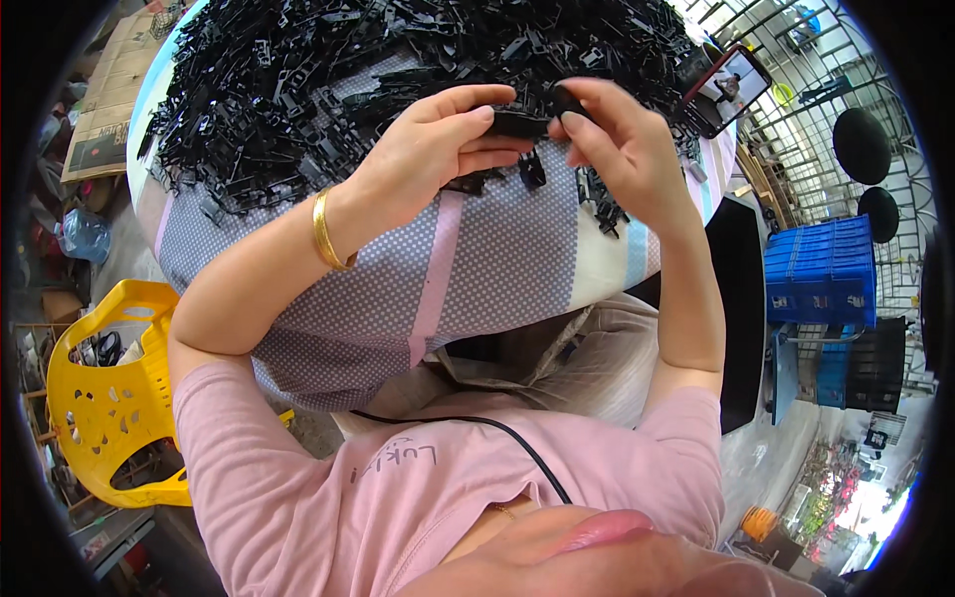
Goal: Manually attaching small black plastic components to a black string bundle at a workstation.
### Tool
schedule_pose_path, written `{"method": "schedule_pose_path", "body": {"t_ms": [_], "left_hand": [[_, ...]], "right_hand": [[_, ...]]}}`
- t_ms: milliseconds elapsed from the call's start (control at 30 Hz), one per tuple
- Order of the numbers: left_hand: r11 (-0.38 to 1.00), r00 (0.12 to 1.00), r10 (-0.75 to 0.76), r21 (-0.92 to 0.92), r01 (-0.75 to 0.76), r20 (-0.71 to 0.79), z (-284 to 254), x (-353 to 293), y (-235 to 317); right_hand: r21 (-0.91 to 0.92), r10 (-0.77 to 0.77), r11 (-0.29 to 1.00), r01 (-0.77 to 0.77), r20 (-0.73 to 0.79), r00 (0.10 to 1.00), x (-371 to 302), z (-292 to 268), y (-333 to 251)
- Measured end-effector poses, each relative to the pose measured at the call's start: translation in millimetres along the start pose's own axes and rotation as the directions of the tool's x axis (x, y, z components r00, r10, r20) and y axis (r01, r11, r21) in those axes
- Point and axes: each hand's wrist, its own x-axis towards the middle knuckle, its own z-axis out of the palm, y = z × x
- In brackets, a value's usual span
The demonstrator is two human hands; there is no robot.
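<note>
My left hand [426, 149], with a gold bangle [328, 231] on its wrist, is closed around a black plastic part [519, 123] held level above the near side of the table. On the other side, my right hand [619, 144] pinches a small dark piece [564, 101] at the right end of that part. The exact shape of both pieces is partly hidden by my fingers. Just below them, a small black clip-like piece [533, 169] shows against the cloth. Behind my hands spreads a large heap of black plastic parts [298, 90].
A dotted grey tablecloth [497, 249] covers the round table. A phone [726, 90] stands at its right edge. A yellow plastic chair [109, 418] is at the left. Blue crates [821, 269] are stacked at the right, and a cardboard sheet [114, 95] lies at the far left.
</note>
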Motion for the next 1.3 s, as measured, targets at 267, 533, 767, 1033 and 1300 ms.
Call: {"method": "schedule_pose_path", "body": {"t_ms": [267, 533, 767, 1033, 1300], "left_hand": [[0.999, 0.999, -0.01, 0.034, 0.008, 0.049, 7.7, -0.8, -3.1], [0.978, 1.0, 0.02, 0.205, -0.023, 0.017, 8.1, -5.4, -2.9], [0.848, 0.984, 0.164, 0.498, -0.178, 0.072, 3.0, -3.8, -8.5], [0.842, 0.979, 0.191, 0.502, -0.199, 0.066, 0.2, -2.4, -2.2], [0.832, 0.961, 0.176, 0.49, -0.26, 0.212, 2.8, -5.5, -1.5]], "right_hand": [[-0.045, 0.059, 0.997, -0.062, -0.054, 0.997, -12.7, 14.7, -6.4], [-0.159, -0.01, 0.987, -0.006, -0.101, 0.995, -11.2, 27.2, -1.4], [-0.159, -0.056, 0.987, 0.026, -0.188, 0.981, -11.8, 36.9, 0.6], [-0.651, -0.002, 0.757, -0.059, -0.092, 0.996, -15.8, 24.5, -20.2], [0.199, 0.249, 0.939, -0.279, 0.165, 0.954, -17.5, 3.6, -0.6]]}}
